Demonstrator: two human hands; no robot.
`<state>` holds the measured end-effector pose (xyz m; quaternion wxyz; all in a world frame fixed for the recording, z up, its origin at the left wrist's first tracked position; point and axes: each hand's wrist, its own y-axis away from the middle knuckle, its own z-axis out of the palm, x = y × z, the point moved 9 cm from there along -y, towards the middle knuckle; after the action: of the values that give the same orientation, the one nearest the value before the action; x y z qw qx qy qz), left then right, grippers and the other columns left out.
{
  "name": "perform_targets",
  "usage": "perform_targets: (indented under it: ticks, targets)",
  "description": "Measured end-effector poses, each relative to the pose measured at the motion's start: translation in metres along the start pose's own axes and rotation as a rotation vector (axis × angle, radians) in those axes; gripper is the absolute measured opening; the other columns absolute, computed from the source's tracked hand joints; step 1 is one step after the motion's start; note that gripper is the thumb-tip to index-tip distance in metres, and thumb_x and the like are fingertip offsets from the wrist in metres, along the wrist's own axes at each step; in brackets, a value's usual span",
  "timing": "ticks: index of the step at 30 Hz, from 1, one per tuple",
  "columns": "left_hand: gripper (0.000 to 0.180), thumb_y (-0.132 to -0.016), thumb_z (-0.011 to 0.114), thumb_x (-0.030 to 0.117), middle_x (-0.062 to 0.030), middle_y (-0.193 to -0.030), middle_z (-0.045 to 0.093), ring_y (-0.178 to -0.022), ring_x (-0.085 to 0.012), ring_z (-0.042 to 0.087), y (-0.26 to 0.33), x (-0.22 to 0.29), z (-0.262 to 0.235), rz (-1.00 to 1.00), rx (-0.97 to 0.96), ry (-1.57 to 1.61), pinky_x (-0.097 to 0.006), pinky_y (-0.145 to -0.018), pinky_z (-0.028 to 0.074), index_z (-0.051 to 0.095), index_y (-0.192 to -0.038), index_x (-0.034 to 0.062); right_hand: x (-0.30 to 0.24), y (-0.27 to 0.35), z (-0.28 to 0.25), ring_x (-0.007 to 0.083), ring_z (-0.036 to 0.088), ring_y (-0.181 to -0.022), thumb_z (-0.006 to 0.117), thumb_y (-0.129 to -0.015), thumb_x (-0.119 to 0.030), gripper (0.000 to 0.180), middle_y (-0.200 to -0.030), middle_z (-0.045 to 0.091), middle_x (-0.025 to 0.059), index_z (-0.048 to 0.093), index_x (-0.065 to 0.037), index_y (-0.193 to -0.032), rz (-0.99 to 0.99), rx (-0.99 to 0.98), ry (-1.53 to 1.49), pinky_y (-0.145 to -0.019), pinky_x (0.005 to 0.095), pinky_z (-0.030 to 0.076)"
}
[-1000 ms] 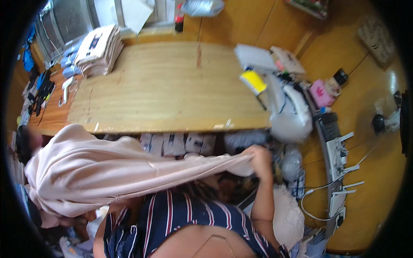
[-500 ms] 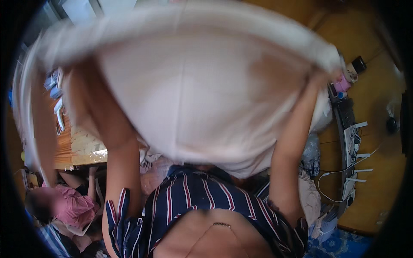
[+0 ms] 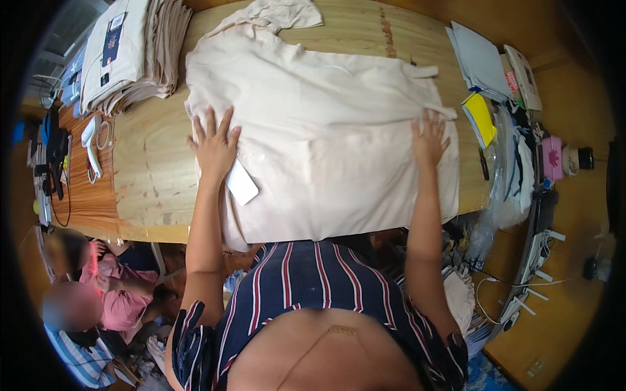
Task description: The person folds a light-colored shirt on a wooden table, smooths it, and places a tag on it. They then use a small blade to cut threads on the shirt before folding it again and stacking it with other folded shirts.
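Note:
A pale beige shirt (image 3: 326,176) lies spread on the wooden table (image 3: 153,169), with one sleeve (image 3: 287,13) stretching toward the far side. Small wrinkles run across its cloth, and its near hem hangs at the table's front edge. My left hand (image 3: 216,144) rests flat on its left side, fingers spread. Just beside that wrist, a white tag (image 3: 242,182) lies on the cloth. On the right side of the shirt, my right hand (image 3: 430,138) also lies flat with fingers apart.
Folded beige garments (image 3: 124,52) are stacked far left. Nearer sits a white handheld scanner (image 3: 90,148). Pale folded pieces (image 3: 479,62), a yellow packet (image 3: 480,120), a black pen (image 3: 484,164) and clear plastic bags (image 3: 499,195) line the right. Two people (image 3: 124,287) are at lower left.
The shirt, held up and blurred in motion before, has come down flat onto the table. My hands have lowered onto it, and the tag and the folded stack now show.

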<state>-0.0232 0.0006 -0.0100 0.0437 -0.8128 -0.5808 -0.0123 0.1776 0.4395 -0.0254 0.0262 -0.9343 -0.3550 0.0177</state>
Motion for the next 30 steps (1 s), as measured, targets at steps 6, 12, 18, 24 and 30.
perform_targets:
  ticks: [6, 12, 18, 24, 30]
  targets:
    - [0.048, -0.082, 0.041, 0.048, -0.0044, -0.139, 0.019, -0.128, -0.0345, 0.009, -0.045, 0.064, 0.001, 0.243, -0.019, 0.082, -0.06, -0.095, 0.009, 0.033, -0.127, 0.0337, 0.037, -0.112, 0.004, 0.0229, 0.02, -0.127, 0.031, -0.083, -0.053, 0.053, -0.138, 0.024, 0.0023, 0.032, -0.027, -0.129, -0.015, 0.062, 0.016, -0.096, 0.056, 0.018]
    - [0.036, -0.076, 0.049, 0.047, -0.0061, -0.132, 0.032, -0.127, -0.0283, 0.017, 0.036, 0.086, -0.054, 0.622, -0.121, 0.226, -0.056, -0.099, 0.01, 0.065, -0.082, 0.0148, 0.162, -0.041, -0.067, 0.0316, 0.054, -0.086, 0.05, -0.077, -0.019, 0.027, -0.093, 0.056, 0.0164, 0.058, -0.007, -0.1, 0.227, 0.468, 0.174, -0.074, 0.0396, 0.043]
    - [0.031, -0.072, 0.056, 0.043, -0.0036, -0.124, 0.04, -0.124, -0.0228, 0.024, 0.052, 0.031, -0.075, 0.518, -0.026, -0.05, -0.054, -0.098, 0.013, 0.066, -0.077, 0.0146, 0.207, 0.004, -0.049, 0.0313, 0.048, -0.097, 0.053, -0.08, -0.019, 0.027, -0.103, 0.05, 0.0181, 0.056, -0.008, -0.105, 0.257, 0.181, 0.101, -0.078, 0.04, 0.041]
    - [0.007, -0.066, 0.063, 0.008, -0.0075, -0.093, 0.057, -0.086, -0.0266, 0.052, 0.039, -0.035, -0.131, -0.087, 0.449, -0.049, -0.037, -0.073, 0.04, 0.062, -0.073, 0.0063, 0.231, -0.009, -0.038, 0.0354, 0.048, -0.096, 0.057, -0.076, -0.011, 0.028, -0.105, 0.049, 0.0202, 0.056, -0.002, -0.102, 0.083, 0.191, 0.059, -0.081, 0.0396, 0.041]
    - [0.016, -0.068, 0.058, 0.0, -0.0127, -0.088, 0.056, -0.083, -0.0278, 0.053, -0.001, 0.116, -0.039, 0.302, 0.193, 0.797, -0.031, -0.074, 0.043, 0.062, -0.084, 0.0012, 0.262, 0.001, -0.036, 0.0337, 0.056, -0.085, 0.061, -0.067, -0.012, 0.03, -0.092, 0.057, 0.0203, 0.06, -0.001, -0.096, 0.367, 0.06, -0.054, -0.075, 0.0389, 0.043]
